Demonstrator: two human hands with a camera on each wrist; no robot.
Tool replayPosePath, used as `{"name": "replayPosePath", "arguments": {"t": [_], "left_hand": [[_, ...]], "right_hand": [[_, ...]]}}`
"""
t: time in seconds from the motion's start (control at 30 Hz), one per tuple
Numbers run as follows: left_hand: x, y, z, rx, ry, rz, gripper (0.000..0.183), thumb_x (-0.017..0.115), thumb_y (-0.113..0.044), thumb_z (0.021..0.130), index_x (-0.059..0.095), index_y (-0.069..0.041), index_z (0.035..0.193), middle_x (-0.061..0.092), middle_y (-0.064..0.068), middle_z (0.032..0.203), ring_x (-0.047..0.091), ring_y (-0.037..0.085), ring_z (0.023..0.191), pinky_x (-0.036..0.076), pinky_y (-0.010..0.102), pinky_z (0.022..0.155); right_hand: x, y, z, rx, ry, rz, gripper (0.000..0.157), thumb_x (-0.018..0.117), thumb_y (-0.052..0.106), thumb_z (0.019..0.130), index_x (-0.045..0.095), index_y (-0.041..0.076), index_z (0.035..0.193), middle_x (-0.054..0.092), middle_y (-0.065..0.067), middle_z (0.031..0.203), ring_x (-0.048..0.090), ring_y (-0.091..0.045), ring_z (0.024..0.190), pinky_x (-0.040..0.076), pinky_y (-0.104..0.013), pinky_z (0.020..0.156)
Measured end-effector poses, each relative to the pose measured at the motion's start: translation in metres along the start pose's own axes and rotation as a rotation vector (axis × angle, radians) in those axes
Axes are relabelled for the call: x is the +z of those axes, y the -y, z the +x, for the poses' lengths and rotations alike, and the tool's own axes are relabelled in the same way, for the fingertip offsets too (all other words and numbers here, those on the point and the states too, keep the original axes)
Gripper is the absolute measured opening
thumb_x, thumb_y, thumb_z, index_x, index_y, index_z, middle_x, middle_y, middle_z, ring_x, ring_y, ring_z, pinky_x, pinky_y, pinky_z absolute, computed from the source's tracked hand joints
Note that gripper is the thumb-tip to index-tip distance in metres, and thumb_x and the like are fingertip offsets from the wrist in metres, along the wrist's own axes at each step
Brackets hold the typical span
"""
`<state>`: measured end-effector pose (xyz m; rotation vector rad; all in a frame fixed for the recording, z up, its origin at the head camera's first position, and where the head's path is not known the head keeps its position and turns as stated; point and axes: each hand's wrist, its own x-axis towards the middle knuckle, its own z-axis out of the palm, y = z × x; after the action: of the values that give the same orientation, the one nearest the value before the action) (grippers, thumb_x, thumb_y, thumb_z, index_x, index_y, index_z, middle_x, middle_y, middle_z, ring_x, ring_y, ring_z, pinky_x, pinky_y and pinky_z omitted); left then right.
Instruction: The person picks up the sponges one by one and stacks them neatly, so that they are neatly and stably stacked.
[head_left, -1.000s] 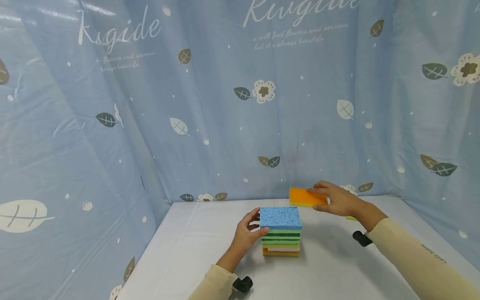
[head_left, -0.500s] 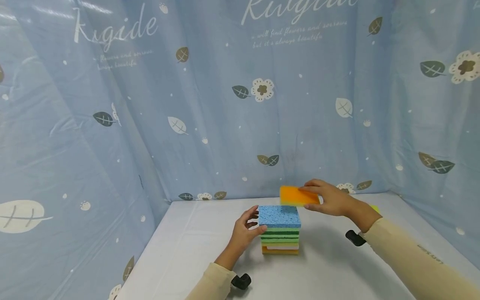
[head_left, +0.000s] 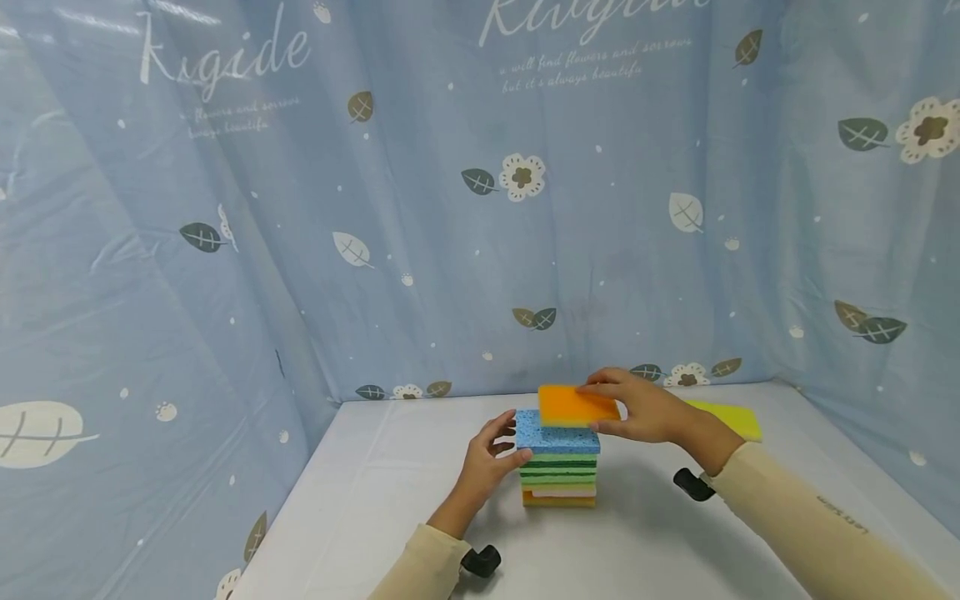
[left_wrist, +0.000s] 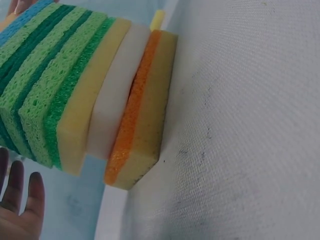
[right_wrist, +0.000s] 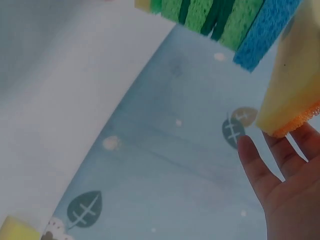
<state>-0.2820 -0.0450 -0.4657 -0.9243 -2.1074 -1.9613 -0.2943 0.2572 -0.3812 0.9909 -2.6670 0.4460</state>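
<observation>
My right hand (head_left: 645,407) pinches an orange-and-yellow sponge (head_left: 573,406), orange side up, just above the stack in the head view. In the right wrist view that sponge (right_wrist: 295,85) hangs apart from the blue sponge (right_wrist: 267,35). The stack (head_left: 558,478) has blue on top, then green layers, a yellow, a white and an orange-yellow sponge at the bottom. My left hand (head_left: 486,467) is at the stack's left side, thumb by the blue sponge's front corner. Its spread fingers (left_wrist: 35,197) lie beside the stack in the left wrist view.
A bright yellow sponge (head_left: 735,419) lies on the white table (head_left: 420,450) behind my right forearm. A blue curtain (head_left: 427,317) with leaf prints stands along the back and sides. Black wrist mounts (head_left: 481,561) sit under both forearms.
My right hand has brought the orange-and-yellow sponge leftward and lower, over the blue sponge. More of the bright yellow sponge shows behind my forearm. My left hand stays beside the stack.
</observation>
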Motion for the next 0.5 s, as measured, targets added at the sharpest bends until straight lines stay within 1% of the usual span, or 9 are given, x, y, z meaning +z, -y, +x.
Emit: {"name": "replayPosePath", "arguments": {"t": [0.07, 0.27, 0.4, 0.5], "left_hand": [[0.000, 0.000, 0.000, 0.010, -0.003, 0.001, 0.065, 0.075, -0.012, 0.087, 0.044, -0.001, 0.144, 0.051, 0.018, 0.129, 0.048, 0.037, 0.116, 0.040, 0.058, 0.098], [-0.001, -0.003, -0.001, 0.033, 0.010, -0.031, 0.062, 0.071, -0.007, 0.090, 0.042, 0.002, 0.144, 0.049, 0.023, 0.130, 0.047, 0.040, 0.116, 0.038, 0.060, 0.099], [-0.001, -0.005, 0.000, 0.027, 0.026, -0.055, 0.061, 0.068, -0.004, 0.090, 0.041, 0.002, 0.144, 0.046, 0.026, 0.132, 0.044, 0.043, 0.117, 0.035, 0.062, 0.100], [-0.001, -0.005, 0.000, 0.020, 0.025, -0.063, 0.060, 0.069, -0.004, 0.090, 0.043, 0.003, 0.143, 0.046, 0.025, 0.133, 0.044, 0.043, 0.118, 0.034, 0.063, 0.100]], "right_hand": [[0.002, 0.004, 0.001, -0.002, 0.003, 0.000, 0.060, 0.064, 0.057, 0.088, 0.060, 0.021, 0.135, 0.052, -0.004, 0.133, 0.050, -0.029, 0.118, 0.044, -0.056, 0.095], [0.006, 0.012, 0.003, 0.000, 0.027, 0.010, 0.062, 0.063, 0.060, 0.087, 0.060, 0.022, 0.136, 0.051, -0.003, 0.133, 0.049, -0.027, 0.119, 0.045, -0.054, 0.096], [0.010, 0.015, 0.005, -0.003, 0.043, 0.010, 0.065, 0.060, 0.064, 0.086, 0.060, 0.023, 0.135, 0.050, 0.000, 0.133, 0.049, -0.024, 0.119, 0.044, -0.051, 0.097], [0.012, 0.017, 0.007, -0.018, 0.037, 0.011, 0.065, 0.059, 0.066, 0.086, 0.061, 0.022, 0.134, 0.051, 0.001, 0.133, 0.050, -0.024, 0.119, 0.045, -0.050, 0.097]]}}
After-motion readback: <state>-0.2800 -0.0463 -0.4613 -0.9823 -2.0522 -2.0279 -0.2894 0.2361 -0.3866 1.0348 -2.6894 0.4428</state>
